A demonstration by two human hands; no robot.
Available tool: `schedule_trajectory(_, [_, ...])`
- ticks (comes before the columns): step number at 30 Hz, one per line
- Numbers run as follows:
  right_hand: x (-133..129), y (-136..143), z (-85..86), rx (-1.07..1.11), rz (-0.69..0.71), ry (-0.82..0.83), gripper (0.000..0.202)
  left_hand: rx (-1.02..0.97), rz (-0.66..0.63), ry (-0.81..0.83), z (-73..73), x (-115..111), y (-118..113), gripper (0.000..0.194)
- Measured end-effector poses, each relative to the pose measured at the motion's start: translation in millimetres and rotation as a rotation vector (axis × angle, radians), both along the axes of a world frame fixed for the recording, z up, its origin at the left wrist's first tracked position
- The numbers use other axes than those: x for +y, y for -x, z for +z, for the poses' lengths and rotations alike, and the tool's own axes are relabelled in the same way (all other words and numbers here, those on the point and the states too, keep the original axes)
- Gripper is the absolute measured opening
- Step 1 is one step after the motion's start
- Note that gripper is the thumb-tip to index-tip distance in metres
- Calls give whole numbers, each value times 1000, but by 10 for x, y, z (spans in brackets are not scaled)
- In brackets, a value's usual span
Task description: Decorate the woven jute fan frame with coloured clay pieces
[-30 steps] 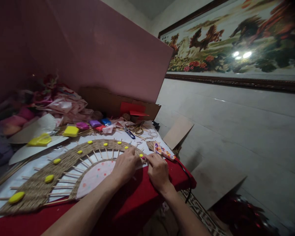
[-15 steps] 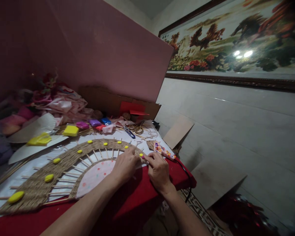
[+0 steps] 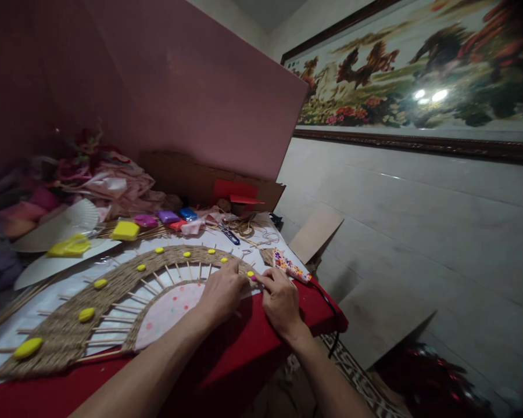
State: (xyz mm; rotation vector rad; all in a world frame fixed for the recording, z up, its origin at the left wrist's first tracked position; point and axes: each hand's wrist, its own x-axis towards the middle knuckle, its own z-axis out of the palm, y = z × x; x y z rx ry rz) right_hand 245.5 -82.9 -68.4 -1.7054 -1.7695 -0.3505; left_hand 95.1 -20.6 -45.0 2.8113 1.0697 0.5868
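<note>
A fan-shaped panel (image 3: 117,278) of woven twine on thin wooden sticks lies on the table, with a dotted pink fabric centre (image 3: 169,313). Several yellow clay discs are spaced along its woven band, such as the disc (image 3: 100,284) on the left part. At the panel's right end, my right hand (image 3: 282,299) is closed, its index fingertip against a small pink clay piece (image 3: 253,278). That piece touches a yellow clay disc (image 3: 250,273). My left hand (image 3: 224,291) rests over the panel just left of it, fingers curled and tips hidden.
Coloured clay packs, including a yellow block (image 3: 125,230), lie behind the panel near blue-handled snips (image 3: 230,234). A flower-patterned tool (image 3: 290,266) with a black cord (image 3: 329,302) sits right of my hands, by the red-covered table edge. Crumpled pink fabric (image 3: 117,180) is piled back left.
Both hands stay in almost the same place. A little more of the pink clay piece shows at my right fingertip.
</note>
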Motion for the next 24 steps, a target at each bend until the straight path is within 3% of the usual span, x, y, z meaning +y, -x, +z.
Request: schedule_trajectory(24, [-14,41,30,-126,33,46,34,-9,-8,16,9,2,1,23])
